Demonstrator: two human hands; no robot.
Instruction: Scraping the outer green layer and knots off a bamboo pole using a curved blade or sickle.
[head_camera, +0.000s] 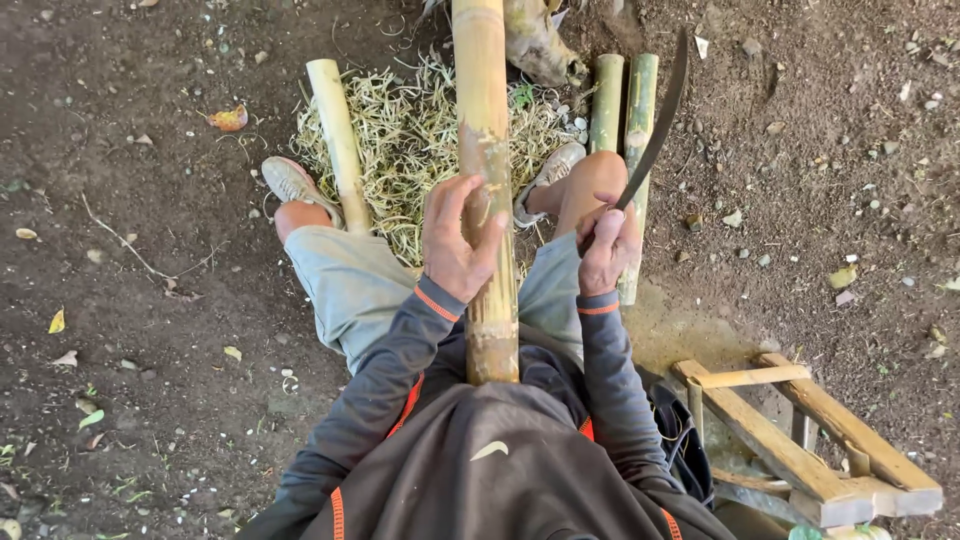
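A thick yellow-brown bamboo pole (483, 130) runs from my lap up past the top of the view, between my knees. My left hand (455, 240) grips the pole at mid-length, fingers wrapped around its left side. My right hand (607, 245) is closed on the handle of a long curved dark blade (660, 115) that points up and away to the right of the pole, apart from it. I sit with both feet in pale shoes on bare earth.
A heap of pale bamboo shavings (410, 130) lies between my feet. A short pale bamboo piece (338, 140) rests at left, two green pieces (625, 110) at right. A small wooden stool frame (800, 440) stands at lower right. Dirt and pebbles surround.
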